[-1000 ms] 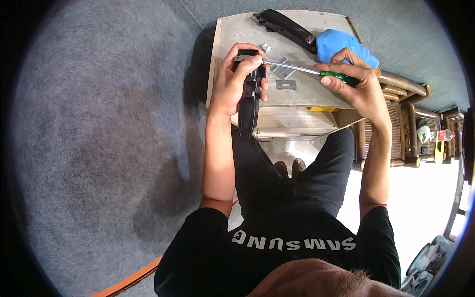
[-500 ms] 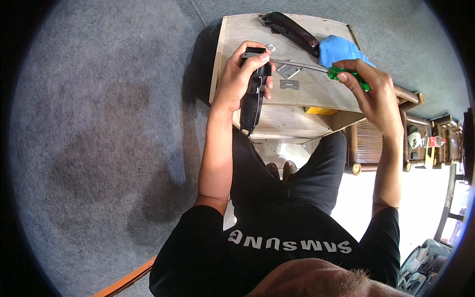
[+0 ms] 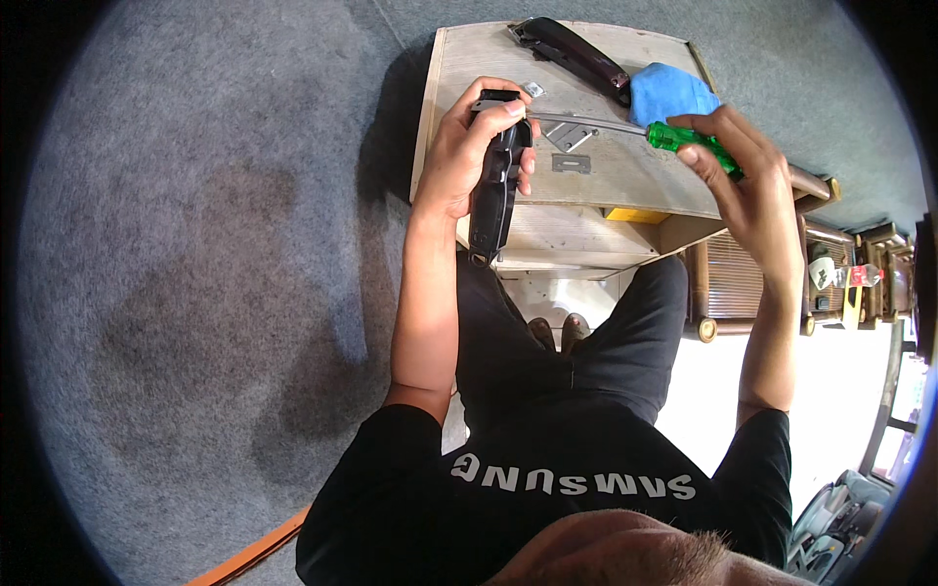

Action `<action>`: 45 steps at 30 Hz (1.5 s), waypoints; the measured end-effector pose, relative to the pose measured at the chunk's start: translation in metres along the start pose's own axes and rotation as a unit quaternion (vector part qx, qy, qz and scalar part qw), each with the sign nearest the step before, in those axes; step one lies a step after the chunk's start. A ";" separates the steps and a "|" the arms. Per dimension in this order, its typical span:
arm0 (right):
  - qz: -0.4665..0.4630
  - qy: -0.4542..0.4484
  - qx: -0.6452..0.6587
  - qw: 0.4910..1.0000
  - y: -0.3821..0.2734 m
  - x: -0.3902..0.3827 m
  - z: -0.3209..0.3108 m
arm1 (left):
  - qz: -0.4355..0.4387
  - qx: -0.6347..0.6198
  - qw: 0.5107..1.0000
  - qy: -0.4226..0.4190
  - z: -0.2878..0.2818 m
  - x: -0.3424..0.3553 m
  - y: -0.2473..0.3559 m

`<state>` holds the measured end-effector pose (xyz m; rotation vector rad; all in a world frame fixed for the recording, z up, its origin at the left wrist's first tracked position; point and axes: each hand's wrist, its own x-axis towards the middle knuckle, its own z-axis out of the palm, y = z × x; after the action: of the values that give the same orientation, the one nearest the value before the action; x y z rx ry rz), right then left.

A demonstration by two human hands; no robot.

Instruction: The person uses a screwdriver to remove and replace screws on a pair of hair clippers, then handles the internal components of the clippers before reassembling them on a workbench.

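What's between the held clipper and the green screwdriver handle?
In the head view: the screwdriver's metal shaft, with a metal plate on the tabletop beneath.

Head cam only: wide fisheye, left of pair, facing down past black shirt (image 3: 576, 439) to nearby tabletop (image 3: 630, 181).

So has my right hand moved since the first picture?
Yes. Judged against the slotted metal plate, your right hand has shifted to the right, farther from the plate.
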<state>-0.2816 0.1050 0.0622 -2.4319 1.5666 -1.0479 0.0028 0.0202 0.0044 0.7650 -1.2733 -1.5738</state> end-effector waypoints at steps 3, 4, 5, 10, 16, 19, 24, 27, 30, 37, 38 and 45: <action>-0.003 0.041 0.087 0.995 0.006 -0.005 0.003 | -0.002 -0.057 0.998 0.007 0.000 0.002 0.000; 0.007 0.061 0.153 0.986 0.009 -0.007 0.003 | -0.001 -0.037 0.999 0.002 0.000 0.002 -0.001; 0.007 0.060 0.154 0.986 0.008 -0.007 0.003 | 0.000 -0.017 1.000 -0.002 -0.001 0.002 -0.002; 0.109 0.094 0.207 0.968 -0.004 -0.009 0.000 | -0.006 -0.032 0.999 -0.012 -0.003 0.002 -0.002; 0.062 0.082 0.149 0.984 0.000 -0.005 0.010 | 0.001 -0.050 0.999 -0.005 -0.005 0.002 -0.002; 0.185 -0.022 0.275 0.943 0.003 -0.011 -0.002 | 0.001 -0.054 0.998 -0.015 -0.006 0.002 -0.003; 0.205 0.022 0.296 0.933 0.004 -0.011 0.006 | 0.004 -0.070 0.997 -0.027 -0.008 0.004 -0.006; 0.091 0.050 0.240 0.965 0.012 -0.015 0.014 | 0.010 -0.076 0.997 -0.026 -0.008 0.004 -0.009; 0.215 -0.026 0.307 0.927 0.014 -0.017 0.001 | 0.021 -0.030 0.999 -0.029 -0.008 0.003 -0.010; 0.088 0.076 0.258 0.959 0.014 -0.024 0.010 | 0.011 -0.040 0.999 -0.026 -0.006 0.003 -0.007; 0.174 0.003 0.287 0.942 0.011 -0.026 0.003 | 0.013 -0.029 0.999 -0.029 -0.006 0.002 -0.007; 0.089 0.103 0.228 0.964 0.005 -0.026 0.019 | 0.012 -0.030 0.999 -0.020 -0.003 0.003 -0.006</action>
<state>-0.2808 0.1184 0.0330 -1.8937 1.3686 -1.4706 0.0032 0.0166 -0.0021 0.6822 -1.2535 -1.6078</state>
